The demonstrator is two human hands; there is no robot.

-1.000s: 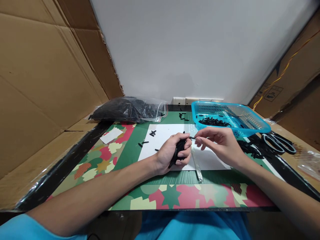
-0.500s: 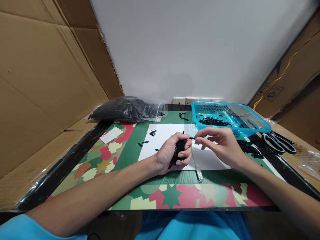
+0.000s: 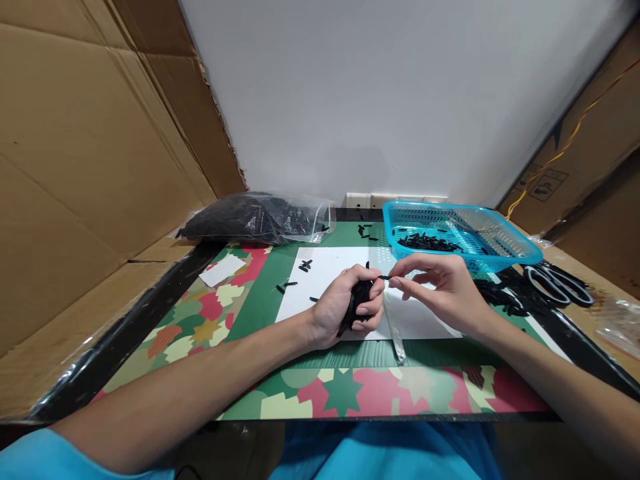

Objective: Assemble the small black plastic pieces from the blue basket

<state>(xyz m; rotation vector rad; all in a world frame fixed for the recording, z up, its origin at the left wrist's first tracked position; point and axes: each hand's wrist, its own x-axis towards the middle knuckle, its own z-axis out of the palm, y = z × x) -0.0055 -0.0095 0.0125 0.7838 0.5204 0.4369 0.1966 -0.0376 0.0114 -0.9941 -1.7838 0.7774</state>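
Observation:
My left hand (image 3: 345,303) is closed around a bunch of small black strips (image 3: 359,300), its thumb and forefinger at the top. One short black strip (image 3: 385,277) bridges the gap between both hands. My right hand (image 3: 440,287) pinches the far end of that strip between thumb and forefinger. Beneath the hands lies a white sheet of paper (image 3: 340,257), with a few black pieces (image 3: 305,265) on its left part. What exactly the strips are made of, I cannot make out.
A blue plastic basket (image 3: 515,257) holding many black pieces stands at the back right. Scissors (image 3: 555,285) lie right of it, beside more black strips (image 3: 500,297). A clear bag of black material (image 3: 255,219) rests at the back left. Cardboard walls (image 3: 90,133) flank the table.
Hardly anything differs. The strip between my fingertips shows a little more clearly and lies slightly lower; both hands keep their places.

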